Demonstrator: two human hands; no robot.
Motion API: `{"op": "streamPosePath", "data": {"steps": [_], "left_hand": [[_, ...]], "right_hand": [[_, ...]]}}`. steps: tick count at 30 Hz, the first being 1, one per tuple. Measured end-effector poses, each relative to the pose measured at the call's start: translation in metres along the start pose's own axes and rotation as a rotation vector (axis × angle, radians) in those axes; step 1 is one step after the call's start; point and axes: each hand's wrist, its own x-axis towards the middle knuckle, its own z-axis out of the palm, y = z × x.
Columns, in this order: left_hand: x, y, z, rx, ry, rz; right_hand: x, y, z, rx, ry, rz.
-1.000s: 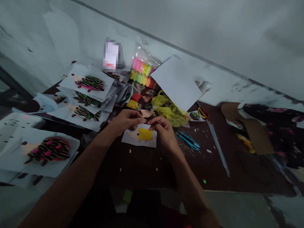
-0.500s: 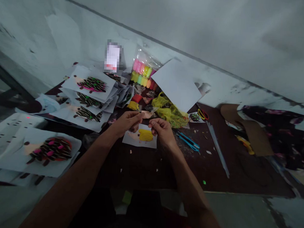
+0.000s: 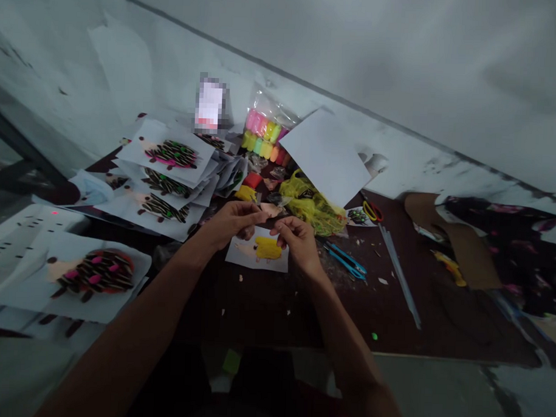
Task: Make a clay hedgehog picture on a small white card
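Observation:
My left hand (image 3: pixel 235 220) is closed in a pinch above the upper left of a small white card (image 3: pixel 244 260). My right hand (image 3: pixel 296 238) is pinched too, over the card's right side. Whatever sits between the fingertips of either hand is too small and dark to make out. On the card is a hedgehog figure with a yellow clay body (image 3: pixel 267 248) and a pale pink snout (image 3: pixel 245 250). Just beyond my fingertips lies a pinkish piece of clay (image 3: pixel 270 209).
Paper sheets with dark-striped hedgehogs (image 3: pixel 168 153) are piled at left. Behind are a bag of coloured clay (image 3: pixel 265 135), a yellow plastic bag (image 3: pixel 312 210) and a white sheet (image 3: pixel 325 155). At right lie a blue cutter (image 3: pixel 344 261), scissors (image 3: pixel 373 210) and clear sticks (image 3: pixel 399 276).
The fingertips of my left hand have shifted slightly right, closer to my right hand. Both hands stay pinched above the card, and the whole view has shifted slightly.

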Motion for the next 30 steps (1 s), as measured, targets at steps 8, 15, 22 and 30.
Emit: {"op": "streamPosePath", "data": {"steps": [8,15,22,30], "left_hand": [[-0.002,0.002,0.000,-0.026,-0.005,0.011],[-0.003,0.001,0.006,0.036,-0.072,-0.025],[-0.001,-0.001,0.007,0.081,-0.033,-0.064],[-0.002,0.005,0.002,0.119,0.069,-0.062]], "right_hand": [[-0.002,-0.001,0.006,-0.032,0.034,-0.051],[0.000,-0.002,0.008,0.005,0.033,-0.078],[-0.001,-0.001,0.012,0.044,0.029,-0.074],[-0.002,-0.001,0.009,0.025,0.129,-0.074]]}}
